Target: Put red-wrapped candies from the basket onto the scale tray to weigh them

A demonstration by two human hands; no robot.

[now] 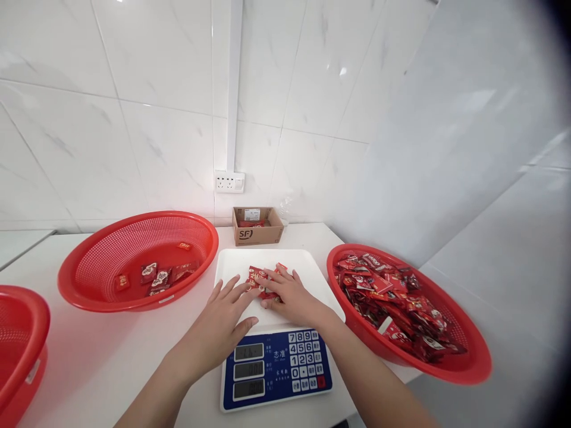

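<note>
Several red packets [257, 276] lie in a small heap on the white pan [241, 259] of a scale with a blue keypad panel [276, 371]. My left hand [227, 315] is over the pan's left part, fingers apart, its fingertips beside the heap. From the right, my right hand [289, 296] reaches over the heap with its fingers spread and touching the packets, partly covering them. Neither hand is closed round a packet. The digits on the scale's displays are too faint to read.
A red basket [473, 362] full of red packets stands at the right. Another red basket [80, 282] at the left holds several packets. Part of a third basket [38, 321] shows at the left edge. Behind the scale sits a cardboard box [263, 236] with red packets, near the tiled wall.
</note>
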